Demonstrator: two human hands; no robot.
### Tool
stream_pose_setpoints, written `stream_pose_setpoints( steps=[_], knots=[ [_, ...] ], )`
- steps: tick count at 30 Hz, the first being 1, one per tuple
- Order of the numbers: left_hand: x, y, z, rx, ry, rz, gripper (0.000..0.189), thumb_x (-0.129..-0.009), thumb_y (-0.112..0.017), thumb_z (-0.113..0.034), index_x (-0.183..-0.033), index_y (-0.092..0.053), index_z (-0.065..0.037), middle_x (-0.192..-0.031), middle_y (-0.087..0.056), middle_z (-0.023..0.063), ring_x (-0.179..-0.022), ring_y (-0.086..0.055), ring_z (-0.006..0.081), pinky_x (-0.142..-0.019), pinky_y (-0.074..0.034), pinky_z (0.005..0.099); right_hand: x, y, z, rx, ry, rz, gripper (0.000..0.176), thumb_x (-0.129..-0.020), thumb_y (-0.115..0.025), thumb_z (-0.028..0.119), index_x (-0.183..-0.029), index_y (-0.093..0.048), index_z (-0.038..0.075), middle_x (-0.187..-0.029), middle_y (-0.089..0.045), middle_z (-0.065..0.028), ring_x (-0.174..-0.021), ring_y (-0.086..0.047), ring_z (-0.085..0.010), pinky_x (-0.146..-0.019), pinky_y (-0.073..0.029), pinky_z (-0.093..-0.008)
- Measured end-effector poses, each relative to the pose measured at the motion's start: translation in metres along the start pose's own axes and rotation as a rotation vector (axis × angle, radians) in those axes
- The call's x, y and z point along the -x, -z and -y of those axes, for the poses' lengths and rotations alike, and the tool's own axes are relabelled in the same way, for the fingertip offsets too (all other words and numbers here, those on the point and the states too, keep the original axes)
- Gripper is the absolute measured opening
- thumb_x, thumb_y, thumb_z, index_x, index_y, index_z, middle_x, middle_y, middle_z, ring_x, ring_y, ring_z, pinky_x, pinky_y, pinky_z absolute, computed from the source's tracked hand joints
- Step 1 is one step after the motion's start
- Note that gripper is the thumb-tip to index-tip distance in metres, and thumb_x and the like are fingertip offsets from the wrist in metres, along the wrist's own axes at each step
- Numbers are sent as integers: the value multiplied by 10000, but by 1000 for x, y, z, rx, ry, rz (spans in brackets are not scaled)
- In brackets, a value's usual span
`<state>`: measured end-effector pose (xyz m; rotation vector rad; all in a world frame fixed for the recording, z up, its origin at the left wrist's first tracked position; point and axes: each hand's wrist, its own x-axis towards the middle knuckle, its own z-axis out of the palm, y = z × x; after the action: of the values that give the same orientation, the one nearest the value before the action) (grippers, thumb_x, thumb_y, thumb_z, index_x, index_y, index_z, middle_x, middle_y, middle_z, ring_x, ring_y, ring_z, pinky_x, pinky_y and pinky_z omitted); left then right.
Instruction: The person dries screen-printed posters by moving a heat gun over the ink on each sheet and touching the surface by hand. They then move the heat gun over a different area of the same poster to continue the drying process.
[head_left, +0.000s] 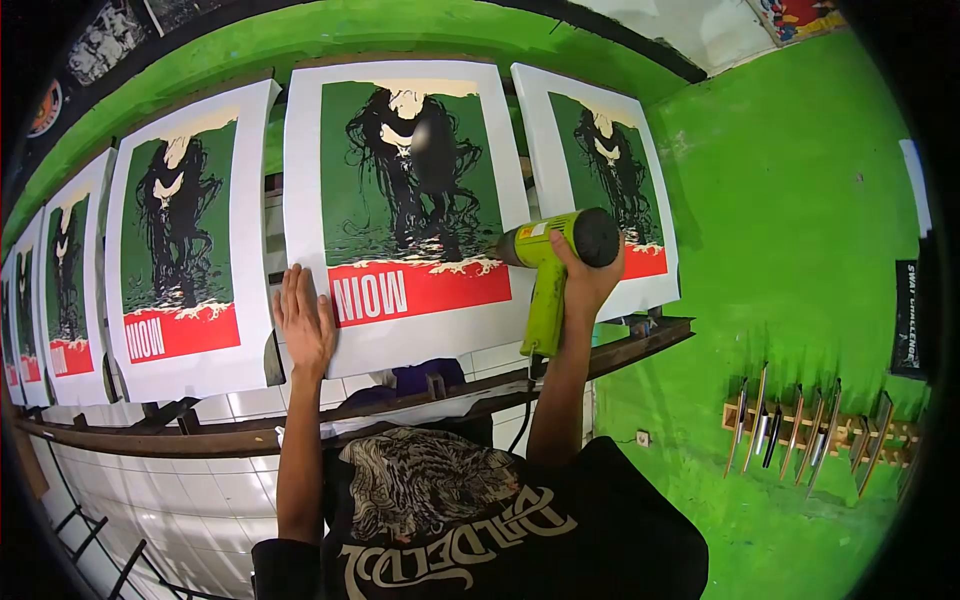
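Note:
A lime-green heat gun (545, 300) is in my right hand (592, 285), its nozzle pointing left over the lower right part of the middle print. That print (410, 200) shows a dark figure on green above a red band with white letters, on a white board. My left hand (305, 325) lies flat with fingers stretched out on the board's lower left edge, beside the red band. A cable runs down from the heat gun's handle past my right forearm.
More boards with the same print stand to the left (180, 240) and right (610, 170). A dark metal rail (210, 443) runs below them. A green wall (780, 220) rises at the right, with a wooden rack (845, 425) of several tools.

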<state>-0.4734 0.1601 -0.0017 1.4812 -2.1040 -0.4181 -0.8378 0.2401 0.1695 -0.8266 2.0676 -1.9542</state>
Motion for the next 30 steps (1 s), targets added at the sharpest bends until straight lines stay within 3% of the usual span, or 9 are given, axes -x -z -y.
stream_pose_setpoints(
  steps=[14, 17, 20, 22, 25, 30],
  knots=[
    [1, -2, 2, -9, 1, -2, 530, -1051, -480, -284, -1511, -447, -22, -1590, -440, 164, -1527, -338, 340, -1238, -212, 542, -9, -12, -5, 26, 62, -5, 622, -688, -957, 38, -1198, -606, -26, -1076, -688, -94, -938, -674, -189, -868, -569, -316],
    [0, 2, -1, -4, 1, 2, 529, -1049, -484, -278, -1512, -447, -25, -1592, -439, 162, -1528, -336, 338, -1240, -213, 541, -12, -10, -5, -41, -74, 42, 639, -676, -965, 51, -1200, -607, -24, -1070, -691, -97, -935, -675, -189, -864, -570, -319],
    [0, 1, -1, -10, 5, 3, 528, -1047, -488, -273, -1512, -448, -25, -1589, -442, 162, -1528, -337, 339, -1241, -211, 541, -12, -16, -7, 67, 62, 8, 650, -669, -970, 58, -1201, -606, -26, -1071, -691, -100, -928, -675, -188, -857, -572, -323],
    [-1, 1, -1, -12, 13, 3, 527, -1047, -487, -275, -1510, -451, -25, -1587, -445, 163, -1526, -339, 338, -1241, -210, 543, -14, -14, -1, -66, -98, 49, 652, -670, -970, 62, -1202, -604, -30, -1071, -691, -100, -928, -675, -188, -849, -572, -326],
    [-1, 1, -2, -9, 22, 10, 525, -1050, -481, -283, -1506, -455, -25, -1582, -450, 162, -1524, -343, 336, -1240, -208, 547, -17, -20, -8, 19, 6, 17, 650, -673, -971, 65, -1202, -605, -30, -1073, -689, -97, -925, -674, -188, -843, -572, -325],
    [0, 1, -1, -11, 22, 4, 523, -1060, -459, -308, -1504, -459, -31, -1581, -452, 155, -1522, -348, 328, -1241, -207, 547, -20, -25, -1, -57, -32, 32, 646, -677, -970, 63, -1203, -606, -27, -1080, -684, -95, -927, -670, -184, -848, -568, -323]
  ],
)
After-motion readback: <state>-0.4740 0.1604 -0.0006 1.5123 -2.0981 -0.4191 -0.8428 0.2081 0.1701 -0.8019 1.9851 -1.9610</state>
